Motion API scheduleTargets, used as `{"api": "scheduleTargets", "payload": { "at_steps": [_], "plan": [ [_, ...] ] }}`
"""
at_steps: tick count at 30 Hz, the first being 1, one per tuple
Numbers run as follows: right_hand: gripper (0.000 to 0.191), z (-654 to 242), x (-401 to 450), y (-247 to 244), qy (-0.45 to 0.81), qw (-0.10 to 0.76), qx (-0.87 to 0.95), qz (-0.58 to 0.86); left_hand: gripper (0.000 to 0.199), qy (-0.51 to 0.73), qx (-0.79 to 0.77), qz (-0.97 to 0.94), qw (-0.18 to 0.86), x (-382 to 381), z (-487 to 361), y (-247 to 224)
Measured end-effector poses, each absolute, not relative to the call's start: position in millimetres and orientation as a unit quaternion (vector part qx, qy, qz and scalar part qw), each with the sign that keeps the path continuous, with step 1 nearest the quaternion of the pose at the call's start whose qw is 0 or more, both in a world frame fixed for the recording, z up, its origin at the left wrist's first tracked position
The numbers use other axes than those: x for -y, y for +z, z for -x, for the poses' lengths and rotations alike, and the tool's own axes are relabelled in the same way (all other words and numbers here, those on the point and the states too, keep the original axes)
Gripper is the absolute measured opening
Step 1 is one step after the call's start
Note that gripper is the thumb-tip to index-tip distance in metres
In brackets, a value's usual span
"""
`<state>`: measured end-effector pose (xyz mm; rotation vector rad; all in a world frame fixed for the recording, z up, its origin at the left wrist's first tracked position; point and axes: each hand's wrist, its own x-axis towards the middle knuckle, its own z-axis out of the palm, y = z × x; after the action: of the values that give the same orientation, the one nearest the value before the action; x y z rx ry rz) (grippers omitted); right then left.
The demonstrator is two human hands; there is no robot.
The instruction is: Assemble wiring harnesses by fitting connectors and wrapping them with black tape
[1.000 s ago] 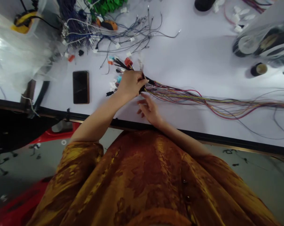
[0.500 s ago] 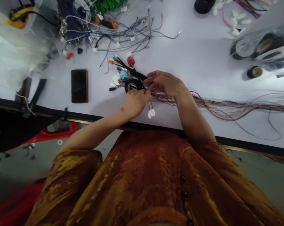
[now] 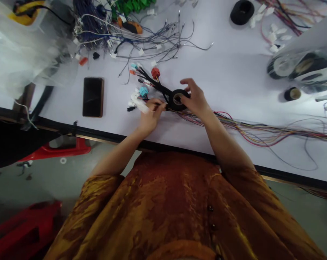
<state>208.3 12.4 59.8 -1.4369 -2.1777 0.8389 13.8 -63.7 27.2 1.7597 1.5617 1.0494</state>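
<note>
Head view, round black tape roll (image 3: 177, 100) in right hand (image 3: 196, 98)

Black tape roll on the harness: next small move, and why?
Probably wind the black tape roll on along the harness toward the loose coloured wires. The right hand is at the roll, the left hand pinches the bundle, and the black wrap appears to stop at the roll.
</note>
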Motion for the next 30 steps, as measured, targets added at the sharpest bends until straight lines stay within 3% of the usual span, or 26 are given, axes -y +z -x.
{"api": "scheduleTargets", "payload": {
  "at_steps": [4,9,15,20,24,26,30],
  "plan": [
    [0.053,-229,8,50,0.272,0.179,0.809,0.489,0.02,0.454,-0.551,-0.561,0.418,53,-11,8],
    [0.059,-212,20,55,0.238,0.118,0.869,0.416,0.003,0.442,-0.533,-0.615,0.377,52,-12,2],
    [0.033,-198,24,63,0.221,0.058,0.883,0.41,0.013,0.391,-0.576,-0.607,0.384,52,-14,9],
    [0.031,-186,32,64,0.204,0.049,0.884,0.418,0.019,0.384,-0.601,-0.599,0.364,53,-22,9],
    [0.023,-162,82,75,0.293,0.024,0.908,0.297,0.024,0.385,-0.654,-0.546,0.354,48,-25,6],
    [0.017,-164,94,83,0.347,0.031,0.902,0.255,0.021,0.393,-0.651,-0.523,0.386,46,-23,8],
    [0.029,-213,32,82,0.275,0.126,0.845,0.441,0.015,0.395,-0.555,-0.595,0.426,50,-11,14]
  ]
}}
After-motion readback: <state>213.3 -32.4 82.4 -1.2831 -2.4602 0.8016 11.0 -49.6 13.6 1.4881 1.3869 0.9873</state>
